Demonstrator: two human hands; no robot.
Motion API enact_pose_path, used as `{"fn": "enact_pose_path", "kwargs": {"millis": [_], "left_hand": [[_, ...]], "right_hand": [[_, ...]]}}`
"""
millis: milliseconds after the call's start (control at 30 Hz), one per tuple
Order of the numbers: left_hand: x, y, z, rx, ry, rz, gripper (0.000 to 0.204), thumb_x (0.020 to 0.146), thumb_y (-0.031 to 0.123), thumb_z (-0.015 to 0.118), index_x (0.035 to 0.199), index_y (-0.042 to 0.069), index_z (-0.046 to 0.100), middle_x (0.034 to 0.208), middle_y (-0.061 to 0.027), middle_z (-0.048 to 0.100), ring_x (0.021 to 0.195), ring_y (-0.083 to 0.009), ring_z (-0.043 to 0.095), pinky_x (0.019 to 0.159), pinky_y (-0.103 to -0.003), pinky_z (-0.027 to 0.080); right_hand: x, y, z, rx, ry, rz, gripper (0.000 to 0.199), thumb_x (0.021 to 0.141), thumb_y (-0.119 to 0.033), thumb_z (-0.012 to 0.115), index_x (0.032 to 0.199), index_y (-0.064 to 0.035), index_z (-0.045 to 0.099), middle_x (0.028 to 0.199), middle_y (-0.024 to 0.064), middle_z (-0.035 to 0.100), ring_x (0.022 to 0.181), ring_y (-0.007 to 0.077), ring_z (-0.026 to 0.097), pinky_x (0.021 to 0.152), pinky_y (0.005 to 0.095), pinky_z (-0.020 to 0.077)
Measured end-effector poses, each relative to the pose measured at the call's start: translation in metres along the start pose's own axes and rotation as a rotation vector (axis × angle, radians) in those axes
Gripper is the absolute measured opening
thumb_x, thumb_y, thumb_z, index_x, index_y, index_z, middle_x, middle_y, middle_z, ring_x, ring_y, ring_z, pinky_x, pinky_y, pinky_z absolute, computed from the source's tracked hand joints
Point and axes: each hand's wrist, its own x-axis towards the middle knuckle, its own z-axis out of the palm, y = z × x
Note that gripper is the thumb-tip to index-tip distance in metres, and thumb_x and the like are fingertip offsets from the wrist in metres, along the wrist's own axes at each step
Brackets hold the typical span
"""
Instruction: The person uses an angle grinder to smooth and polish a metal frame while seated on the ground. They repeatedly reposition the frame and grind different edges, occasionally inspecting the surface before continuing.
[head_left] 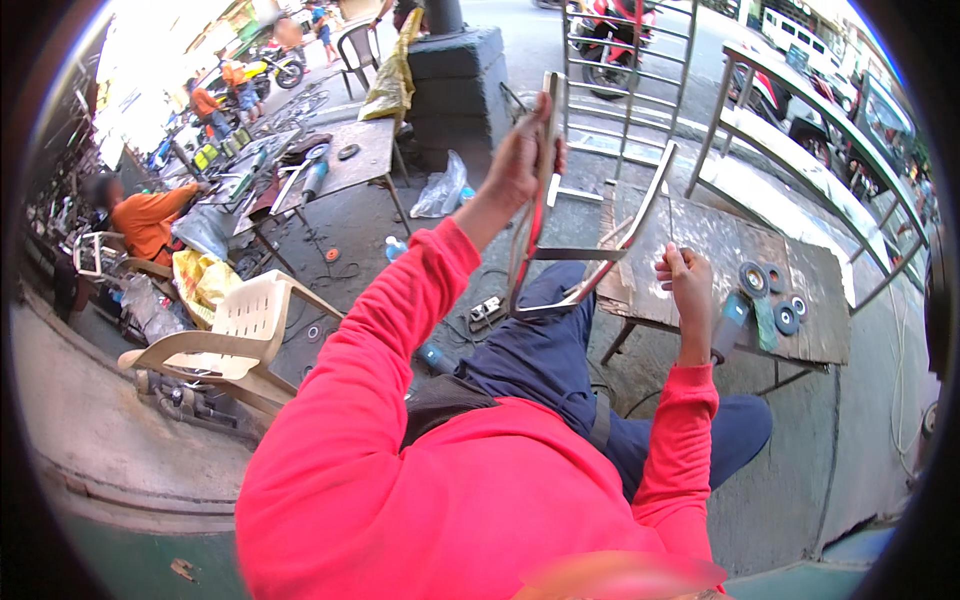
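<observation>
My left hand [518, 165] is wrapped round the upper left side of a bent metal tube frame [578, 254], holding it raised and tilted above my lap. The frame's lower end hangs over my thigh, and a crossbar joins its two sides. Apart from the frame, my right hand [690, 283] is raised over the worn wooden table [700, 215] with its fingers curled together. Whatever those fingers pinch, if anything, is too small to make out. Beside that hand, an angle grinder [731, 325] leans at the table's edge, close to several round grinding discs [786, 318].
A cream plastic chair [245, 325] stands at left. On the floor are a power strip [487, 312] and cables. A ladder-like metal frame [628, 100] and a long metal rack [800, 95] stand beyond the table. Another person in orange [150, 222] sits far left near a tool-covered table [350, 165].
</observation>
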Motion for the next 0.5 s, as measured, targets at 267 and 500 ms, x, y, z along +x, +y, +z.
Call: {"fn": "enact_pose_path", "kwargs": {"millis": [267,500], "left_hand": [[-0.003,-0.002,0.031,-0.013,0.071,-0.126,0.061,0.074,0.069,0.066,0.067,0.01,0.056,0.057,-0.0055,0.054,0.045,-0.0172,0.053,0.046,-0.03,0.044],[-0.013,-0.013,0.049,-0.284,0.138,-0.041,0.049,0.075,0.058,0.073,0.071,0.011,0.058,0.061,-0.0056,0.058,0.053,-0.0176,0.055,0.054,-0.03,0.045]], "right_hand": [[-0.015,-0.037,0.041,-0.098,-0.153,-0.238,0.037,0.095,-0.03,0.058,0.083,0.0042,0.064,0.07,0.0069,0.064,0.062,0.0114,0.059,0.057,0.0268,0.0453],[-0.037,-0.072,0.073,-0.205,-0.087,-0.468,0.03,0.093,-0.025,0.06,0.093,0.0043,0.063,0.079,0.0179,0.067,0.071,0.0266,0.066,0.067,0.0353,0.0494]]}}
